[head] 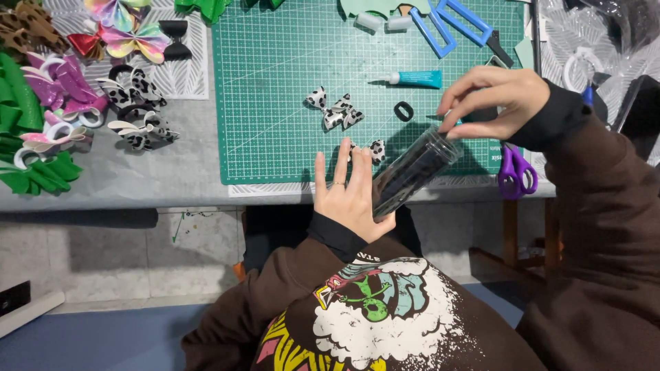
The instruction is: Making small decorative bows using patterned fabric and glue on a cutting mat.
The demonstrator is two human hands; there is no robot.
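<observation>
Hands: left (350, 196) + right (491, 103) on 1 tube (412, 173); 1 bow (335, 110), 1 glue (416, 78).

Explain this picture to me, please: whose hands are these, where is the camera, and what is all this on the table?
There is no machine here. A person wears a camera on their head, so you look down at their own two hands and brown sweatshirt. The left hand holds a clear tube with dark contents; the right hand pinches its top end. Below lies a green cutting mat on a grey table. On the mat are a spotted bow, a small black ring, a teal glue tube and a blue tool. Purple scissors lie at the right, and finished bows at the left.
</observation>
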